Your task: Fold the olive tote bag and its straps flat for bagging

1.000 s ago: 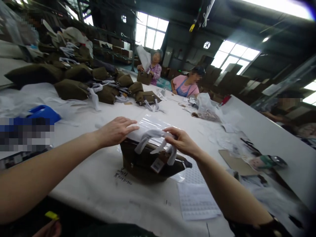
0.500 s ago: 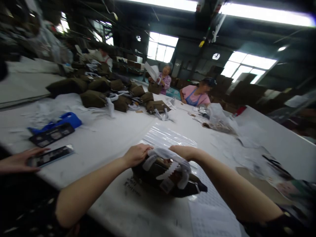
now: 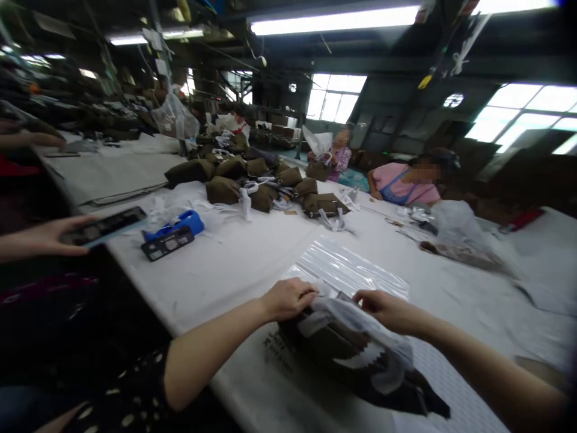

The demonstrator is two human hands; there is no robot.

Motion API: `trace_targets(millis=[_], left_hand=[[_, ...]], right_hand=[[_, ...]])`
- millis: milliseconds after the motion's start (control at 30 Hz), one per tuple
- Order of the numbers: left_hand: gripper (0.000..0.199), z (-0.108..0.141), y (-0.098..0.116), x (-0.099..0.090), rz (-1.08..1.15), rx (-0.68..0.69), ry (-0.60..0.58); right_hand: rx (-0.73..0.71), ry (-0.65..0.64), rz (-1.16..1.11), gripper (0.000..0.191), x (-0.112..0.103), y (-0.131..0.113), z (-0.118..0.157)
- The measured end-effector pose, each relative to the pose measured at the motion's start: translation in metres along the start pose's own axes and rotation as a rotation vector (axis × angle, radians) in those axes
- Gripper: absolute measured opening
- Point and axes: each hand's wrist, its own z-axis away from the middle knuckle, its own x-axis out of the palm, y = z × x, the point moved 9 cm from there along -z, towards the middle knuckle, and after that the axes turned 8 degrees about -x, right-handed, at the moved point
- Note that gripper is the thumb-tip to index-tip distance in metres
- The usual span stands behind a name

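From where I stand at the long white worktop (image 3: pixel 225 258), the person's left hand (image 3: pixel 288 299) and right hand (image 3: pixel 387 313) are both down on an olive-brown bag (image 3: pixel 324 343) lying on its side just below the fingers. The work in hand looks like tidying its white strap (image 3: pixel 365 328): the right fingers seem pinched on the fold, while the left fingers curl over the bag's upper edge, though I cannot tell whether they grip or only press. The loose strap looks to need flattening first. Just beyond the fingers lies a clear plastic sleeve (image 3: pixel 349 267), with nothing visible inside. Further from the fingers, to the right, a clear plastic bag (image 3: pixel 460 234) holds something brownish. A row of olive bags (image 3: pixel 225 189) sits well beyond the fingers, and off to the left a co-worker's hand (image 3: pixel 40 236) holds a phone (image 3: pixel 103 225).
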Motion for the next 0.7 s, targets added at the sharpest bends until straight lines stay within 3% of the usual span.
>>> trace_targets(millis=[100,167,233,300,367,433,500,600,700], left_hand=[[0.037,0.013,0.009,-0.011,0.109,0.046,-0.078],[0.044,0.021,0.002,-0.008,0.226,0.003,-0.175],[0.049,0.031,-0.018,-0.003,0.258,-0.132,-0.168],[0.049,0.045,-0.041,0.001,0.164,-0.254,-0.036],[0.073,0.064,-0.060,0.013,0.103,-0.376,0.034],[0.084,0.082,-0.080,0.038,0.258,-0.570,-0.063],[0.075,0.094,-0.089,0.064,0.537,-0.757,-0.187],[0.073,0.080,-0.085,0.075,0.766,-0.766,-0.176],[0.088,0.048,-0.081,0.074,0.721,-0.563,-0.063]], right_hand=[[0.237,0.223,-0.158,0.019,-0.010,0.043,0.028],[0.280,0.306,-0.285,0.018,0.005,0.067,0.053],[0.311,0.319,-0.371,0.018,0.037,0.087,0.080],[0.399,0.375,-0.391,0.021,0.071,0.103,0.112],[0.503,0.460,-0.499,0.031,0.105,0.112,0.141],[0.551,0.533,-0.784,0.052,0.136,0.113,0.157],[0.517,0.561,-1.073,0.069,0.155,0.108,0.155],[0.386,0.653,-1.151,0.075,0.143,0.113,0.135],[0.187,0.786,-1.008,0.079,0.110,0.134,0.110]])
